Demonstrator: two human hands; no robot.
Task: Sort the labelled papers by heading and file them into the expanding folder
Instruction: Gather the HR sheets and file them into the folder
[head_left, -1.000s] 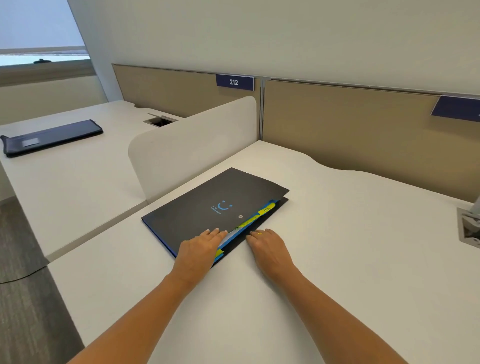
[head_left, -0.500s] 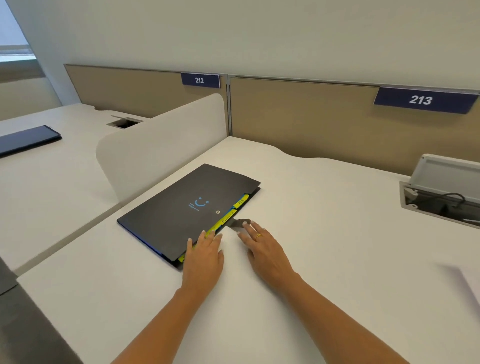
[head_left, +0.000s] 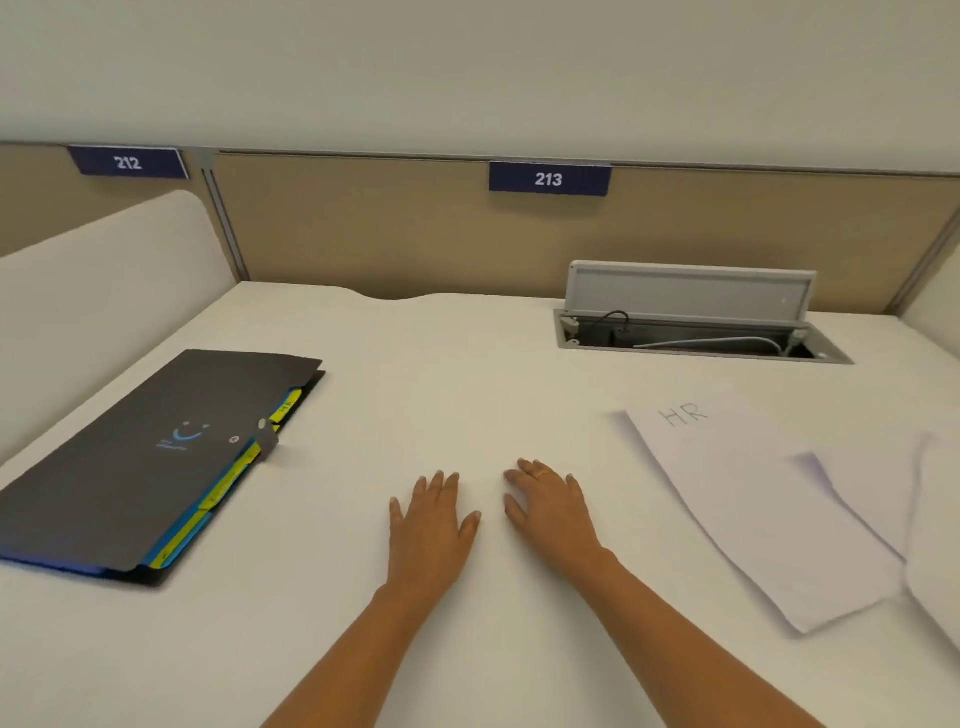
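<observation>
A black expanding folder (head_left: 130, 457) lies flat at the left of the white desk (head_left: 415, 374), its cover down, with yellow and blue tabs showing along its right edge and a small grey clasp strap sticking out. At the right lies a loose pile of white papers (head_left: 769, 519); the top sheet is headed "HR". My left hand (head_left: 431, 525) and my right hand (head_left: 550, 509) rest flat on the bare desk between folder and papers, fingers straight, holding nothing.
An open grey cable hatch (head_left: 691, 322) with wires inside sits at the back right of the desk. A white divider (head_left: 104, 280) stands along the left side. Beige partition panels with signs 212 and 213 close the back.
Both hands left the folder's edge and moved right onto the bare desk. The view swung right, bringing the papers and the cable hatch into sight. The folder's strap now hangs loose.
</observation>
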